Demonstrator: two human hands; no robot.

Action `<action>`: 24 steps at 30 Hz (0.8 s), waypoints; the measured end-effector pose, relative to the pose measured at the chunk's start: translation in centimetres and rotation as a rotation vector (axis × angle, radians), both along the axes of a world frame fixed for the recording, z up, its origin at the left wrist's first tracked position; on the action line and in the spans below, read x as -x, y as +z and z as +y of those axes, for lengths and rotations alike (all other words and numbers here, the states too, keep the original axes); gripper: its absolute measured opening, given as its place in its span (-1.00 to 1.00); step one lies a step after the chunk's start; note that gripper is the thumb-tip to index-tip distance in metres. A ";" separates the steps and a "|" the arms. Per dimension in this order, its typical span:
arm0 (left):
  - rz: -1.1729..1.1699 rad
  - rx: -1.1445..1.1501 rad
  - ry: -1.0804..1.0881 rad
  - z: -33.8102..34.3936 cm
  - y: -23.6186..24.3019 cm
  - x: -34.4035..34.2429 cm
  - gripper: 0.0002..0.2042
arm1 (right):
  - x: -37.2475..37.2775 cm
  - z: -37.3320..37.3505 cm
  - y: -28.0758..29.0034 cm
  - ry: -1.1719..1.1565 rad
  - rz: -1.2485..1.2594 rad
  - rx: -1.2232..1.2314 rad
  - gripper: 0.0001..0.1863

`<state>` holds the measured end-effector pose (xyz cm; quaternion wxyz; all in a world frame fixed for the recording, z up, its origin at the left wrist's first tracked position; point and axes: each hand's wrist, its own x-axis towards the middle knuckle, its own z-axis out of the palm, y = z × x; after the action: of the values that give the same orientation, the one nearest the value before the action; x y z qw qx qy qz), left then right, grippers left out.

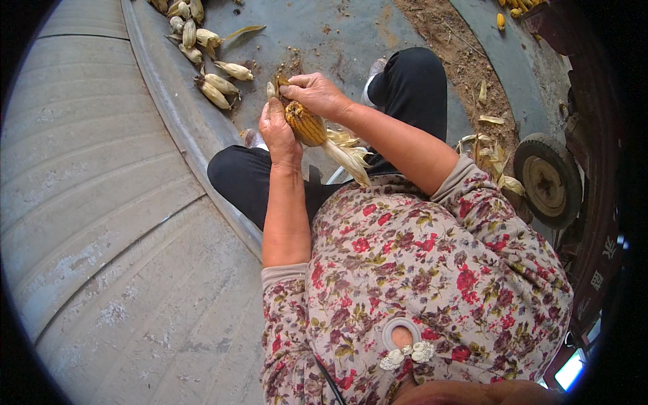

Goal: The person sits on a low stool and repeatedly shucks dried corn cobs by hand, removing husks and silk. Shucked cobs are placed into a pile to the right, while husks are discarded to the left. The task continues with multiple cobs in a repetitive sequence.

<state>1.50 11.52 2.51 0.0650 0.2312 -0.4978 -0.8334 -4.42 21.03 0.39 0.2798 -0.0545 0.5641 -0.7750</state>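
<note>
left hand [278, 132] wrapped round yellow half-husked corn cob [305, 123] | right hand [316, 92] pinched its pale dry husk [279, 82] | unhusked cobs [214, 89] lay nearby

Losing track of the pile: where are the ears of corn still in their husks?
In the head view, the unhusked ears lie on the concrete ground at upper left, just beyond the left hand and the half-peeled cob both hands hold.

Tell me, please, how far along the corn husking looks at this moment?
Done: bare yellow cobs lie at the top right, and loose husk leaves litter the ground. In hand: the left hand holds a half-stripped corn cob while the right hand pulls husk at its tip. Left: a pile of unhusked ears remains.
</note>
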 end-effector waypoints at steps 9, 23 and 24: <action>-0.012 0.081 0.058 0.8 0.3 -0.3 -0.75 | 1.2 1.8 1.7 0.166 0.374 -0.424 -0.77; 0.040 0.016 0.049 0.4 -0.5 0.0 -0.72 | 1.5 2.3 -2.6 -0.235 -0.326 0.378 -0.81; 0.047 -0.069 0.098 -0.1 -1.0 0.0 -0.73 | 1.1 2.2 -1.6 -0.165 -0.363 0.487 -0.83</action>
<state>1.53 11.40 1.54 0.1093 0.2379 -0.4553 -0.8510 -5.52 23.19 -1.23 0.2909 0.0653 0.3052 -0.9044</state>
